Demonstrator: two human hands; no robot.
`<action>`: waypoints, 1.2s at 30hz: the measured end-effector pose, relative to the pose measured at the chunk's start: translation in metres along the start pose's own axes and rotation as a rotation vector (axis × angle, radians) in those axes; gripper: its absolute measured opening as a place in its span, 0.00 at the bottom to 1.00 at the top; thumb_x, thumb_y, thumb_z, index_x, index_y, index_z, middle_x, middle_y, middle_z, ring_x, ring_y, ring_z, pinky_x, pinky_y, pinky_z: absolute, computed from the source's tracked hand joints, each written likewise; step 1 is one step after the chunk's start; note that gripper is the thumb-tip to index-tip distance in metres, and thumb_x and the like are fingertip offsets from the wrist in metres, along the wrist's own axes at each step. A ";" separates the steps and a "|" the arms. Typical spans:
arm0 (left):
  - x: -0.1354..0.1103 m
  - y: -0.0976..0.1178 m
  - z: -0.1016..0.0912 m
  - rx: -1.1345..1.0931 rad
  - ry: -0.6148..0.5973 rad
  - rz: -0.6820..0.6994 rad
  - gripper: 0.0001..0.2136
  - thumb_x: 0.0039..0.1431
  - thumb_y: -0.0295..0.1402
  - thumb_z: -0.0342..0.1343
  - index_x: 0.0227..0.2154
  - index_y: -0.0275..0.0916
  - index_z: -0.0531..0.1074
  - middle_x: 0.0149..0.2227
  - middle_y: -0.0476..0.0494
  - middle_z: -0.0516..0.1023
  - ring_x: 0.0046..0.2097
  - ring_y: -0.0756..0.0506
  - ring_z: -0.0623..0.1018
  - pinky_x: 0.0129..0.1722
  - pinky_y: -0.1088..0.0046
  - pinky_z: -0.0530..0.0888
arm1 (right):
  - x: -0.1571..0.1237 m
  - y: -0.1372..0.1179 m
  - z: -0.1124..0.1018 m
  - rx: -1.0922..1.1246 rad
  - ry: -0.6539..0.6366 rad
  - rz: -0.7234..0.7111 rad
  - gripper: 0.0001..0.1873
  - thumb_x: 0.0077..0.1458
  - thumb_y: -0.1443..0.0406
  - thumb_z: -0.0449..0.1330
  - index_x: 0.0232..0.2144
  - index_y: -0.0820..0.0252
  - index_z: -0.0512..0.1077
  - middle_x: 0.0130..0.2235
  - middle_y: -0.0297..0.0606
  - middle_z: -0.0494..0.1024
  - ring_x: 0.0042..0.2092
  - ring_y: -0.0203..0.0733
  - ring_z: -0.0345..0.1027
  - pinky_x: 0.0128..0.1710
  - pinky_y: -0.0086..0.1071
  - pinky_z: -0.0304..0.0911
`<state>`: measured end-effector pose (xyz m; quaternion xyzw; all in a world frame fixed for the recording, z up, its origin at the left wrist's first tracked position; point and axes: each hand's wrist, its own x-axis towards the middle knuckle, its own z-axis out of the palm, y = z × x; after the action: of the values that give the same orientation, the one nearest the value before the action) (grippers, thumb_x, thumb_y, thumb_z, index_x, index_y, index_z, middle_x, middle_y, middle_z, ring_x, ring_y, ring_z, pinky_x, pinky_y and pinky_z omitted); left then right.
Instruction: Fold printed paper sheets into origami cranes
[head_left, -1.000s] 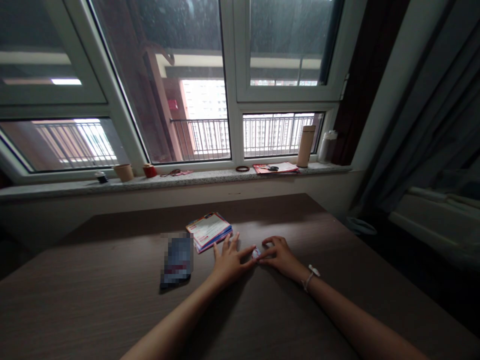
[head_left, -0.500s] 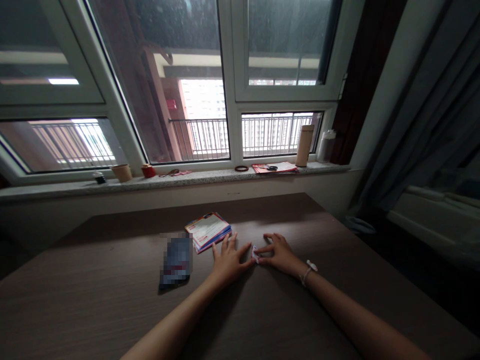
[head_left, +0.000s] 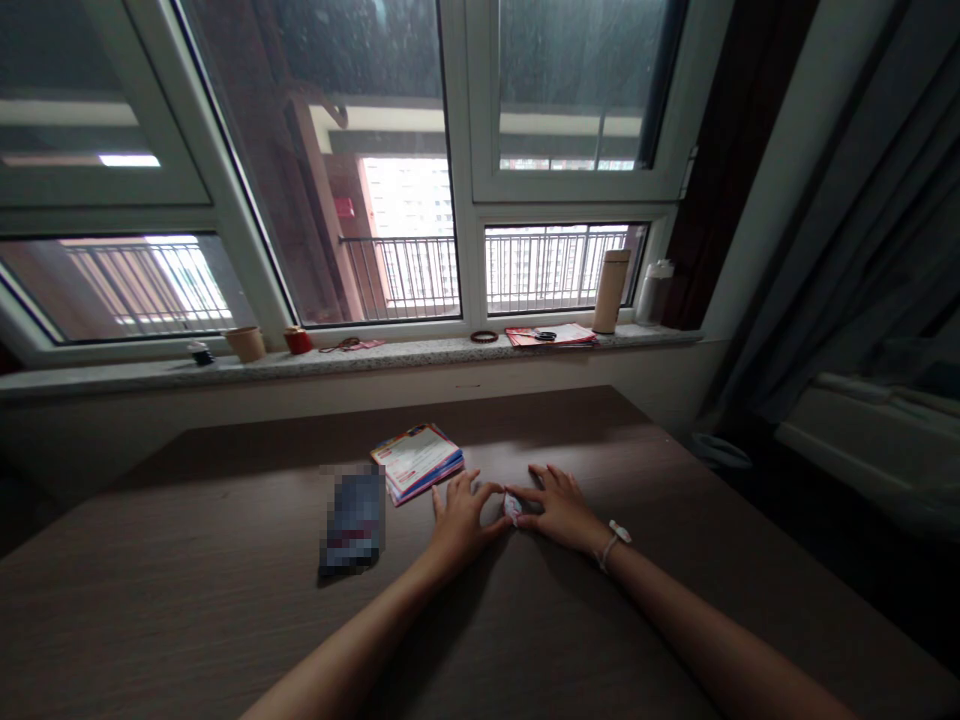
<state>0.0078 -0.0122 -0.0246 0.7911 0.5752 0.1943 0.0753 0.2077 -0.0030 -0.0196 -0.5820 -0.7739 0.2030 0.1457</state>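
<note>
A small piece of white paper with pinkish print (head_left: 512,508), seemingly folded, lies at the middle of the brown table (head_left: 225,610). My left hand (head_left: 463,515) has its thumb and index finger at the paper's left edge, the other fingers spread on the tabletop. From the other side, my right hand (head_left: 561,510) pinches the paper's right edge with thumb and index finger. A pale bracelet (head_left: 613,543) circles my right wrist. Just beyond my left hand is a stack of printed leaflets (head_left: 420,460).
Left of the leaflets lies a dark, pixelated object (head_left: 352,522). On the stone windowsill (head_left: 420,354) stand a tan flask (head_left: 611,292), a clear bottle (head_left: 655,294), a paper cup (head_left: 245,345) and a red spool-like item (head_left: 298,341). Scissors (head_left: 546,336) rest on red papers there.
More of the small paper shows between my fingertips, and it looks turned a little flatter. My left fingers have drawn slightly closer together; both hands stay in nearly the same place.
</note>
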 end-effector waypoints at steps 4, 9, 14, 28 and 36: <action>0.001 -0.001 0.001 -0.037 0.069 0.047 0.14 0.52 0.41 0.63 0.42 0.50 0.75 0.59 0.40 0.65 0.62 0.34 0.61 0.58 0.35 0.48 | -0.001 0.001 0.002 -0.026 0.015 -0.014 0.27 0.51 0.47 0.61 0.54 0.30 0.65 0.66 0.32 0.52 0.67 0.59 0.34 0.63 0.56 0.29; 0.001 -0.004 0.003 -0.077 0.078 0.187 0.08 0.53 0.34 0.63 0.37 0.53 0.79 0.57 0.44 0.67 0.60 0.36 0.63 0.59 0.42 0.54 | 0.000 0.008 0.007 -0.041 0.071 -0.039 0.28 0.50 0.46 0.61 0.54 0.32 0.66 0.65 0.34 0.55 0.66 0.56 0.40 0.63 0.54 0.33; 0.001 -0.005 0.002 -0.104 0.038 0.221 0.09 0.54 0.31 0.63 0.35 0.55 0.80 0.57 0.46 0.68 0.58 0.37 0.64 0.59 0.43 0.55 | 0.000 0.011 0.009 -0.019 0.137 -0.075 0.29 0.48 0.48 0.64 0.53 0.34 0.68 0.61 0.36 0.61 0.63 0.52 0.48 0.63 0.48 0.38; 0.000 -0.003 -0.002 0.012 -0.019 0.020 0.15 0.55 0.46 0.59 0.47 0.60 0.75 0.61 0.41 0.63 0.63 0.30 0.56 0.58 0.35 0.45 | -0.001 0.009 0.009 0.085 0.221 -0.099 0.20 0.47 0.51 0.66 0.45 0.39 0.75 0.54 0.35 0.68 0.58 0.48 0.55 0.59 0.41 0.47; 0.000 -0.006 0.004 0.032 0.019 0.041 0.19 0.55 0.45 0.59 0.50 0.55 0.72 0.58 0.41 0.66 0.61 0.34 0.60 0.60 0.40 0.49 | -0.001 0.009 0.011 0.138 0.256 -0.125 0.20 0.46 0.54 0.67 0.44 0.45 0.77 0.50 0.36 0.71 0.56 0.48 0.56 0.58 0.39 0.49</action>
<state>0.0040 -0.0093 -0.0309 0.8020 0.5623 0.1941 0.0531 0.2108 -0.0029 -0.0337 -0.5425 -0.7678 0.1705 0.2952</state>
